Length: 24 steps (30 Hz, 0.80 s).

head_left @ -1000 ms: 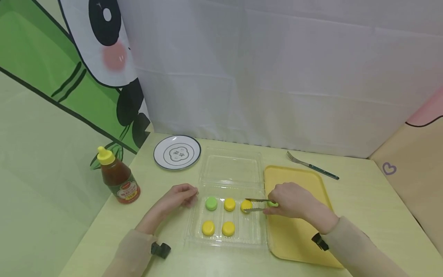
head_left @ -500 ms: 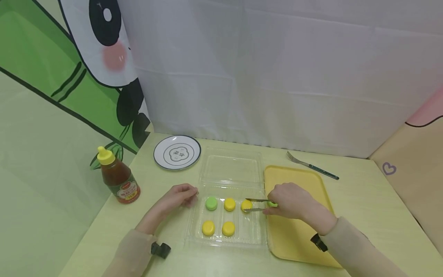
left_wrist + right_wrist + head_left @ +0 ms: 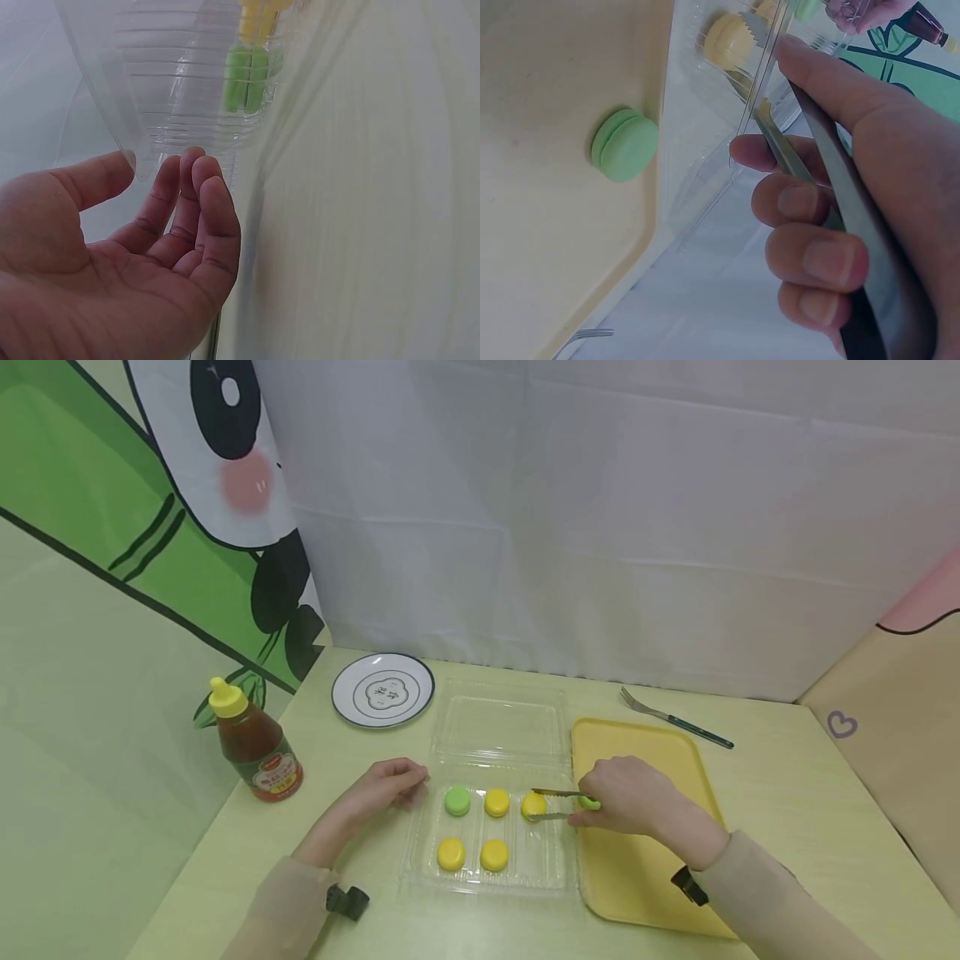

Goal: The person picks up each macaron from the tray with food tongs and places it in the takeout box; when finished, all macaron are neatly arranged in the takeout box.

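Note:
My right hand (image 3: 630, 795) grips a pair of metal tongs (image 3: 832, 165), its fingers curled round the arms. In the head view, the serrated tips lie either side of a yellow macaron (image 3: 533, 806) in the clear plastic container (image 3: 525, 887); whether they squeeze it is unclear. At the container's left edge, my left hand (image 3: 392, 782) holds the rim loosely, with the thumb above and bent fingers below. Also inside sit a green macaron (image 3: 457, 801) and several yellow ones. Another green macaron (image 3: 626, 145) rests on the yellow tray (image 3: 645, 877), partly hidden by my right hand in the head view.
The container's lid (image 3: 501, 718) lies folded back. Behind to the left is a white plate (image 3: 384, 691); farther left stands a sauce bottle (image 3: 262, 752) with a yellow cap. A fork (image 3: 675, 720) lies behind the tray. Cloth walls bound the table.

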{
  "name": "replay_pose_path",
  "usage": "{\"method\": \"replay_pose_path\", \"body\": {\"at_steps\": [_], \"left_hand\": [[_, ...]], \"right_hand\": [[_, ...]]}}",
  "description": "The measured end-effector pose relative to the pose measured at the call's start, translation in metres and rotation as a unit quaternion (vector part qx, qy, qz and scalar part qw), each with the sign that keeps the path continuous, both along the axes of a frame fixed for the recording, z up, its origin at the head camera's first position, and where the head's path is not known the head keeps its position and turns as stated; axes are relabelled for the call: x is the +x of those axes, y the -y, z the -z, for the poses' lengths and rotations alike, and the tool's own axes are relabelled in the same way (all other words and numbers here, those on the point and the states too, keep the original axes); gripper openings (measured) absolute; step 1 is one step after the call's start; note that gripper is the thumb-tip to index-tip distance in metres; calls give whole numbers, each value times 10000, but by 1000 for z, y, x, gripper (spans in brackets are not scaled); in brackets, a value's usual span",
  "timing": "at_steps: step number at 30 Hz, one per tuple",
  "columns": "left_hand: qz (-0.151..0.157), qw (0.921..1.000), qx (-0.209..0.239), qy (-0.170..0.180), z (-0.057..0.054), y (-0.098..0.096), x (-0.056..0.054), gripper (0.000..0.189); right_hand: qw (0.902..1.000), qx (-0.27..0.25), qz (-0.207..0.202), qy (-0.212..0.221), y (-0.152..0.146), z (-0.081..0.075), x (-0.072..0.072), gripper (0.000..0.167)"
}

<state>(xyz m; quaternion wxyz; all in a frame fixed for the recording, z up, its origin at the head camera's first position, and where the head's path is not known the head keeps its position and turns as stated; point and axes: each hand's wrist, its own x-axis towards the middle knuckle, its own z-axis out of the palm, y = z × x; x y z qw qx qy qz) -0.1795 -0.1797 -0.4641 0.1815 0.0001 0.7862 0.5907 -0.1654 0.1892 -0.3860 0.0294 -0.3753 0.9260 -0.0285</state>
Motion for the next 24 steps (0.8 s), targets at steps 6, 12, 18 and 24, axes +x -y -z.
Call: {"method": "replay_pose_path", "body": {"at_steps": [6,12,18,24], "left_hand": [[-19,10000,3,27,0,0,0,31],[24,10000,0,-10,-2,0,1,32],[40,10000,13,-38,-3,-1,2,32],[0,10000,-62,-24,-2,-1,2,32]], "right_hand": [[10000,4,24,58,1,-2,1,53],[10000,8,53,64,1,-2,1,52],[9999,12,63,77,0,-3,2,51],[10000,-32,22,28,0,-6,3,51]]}}
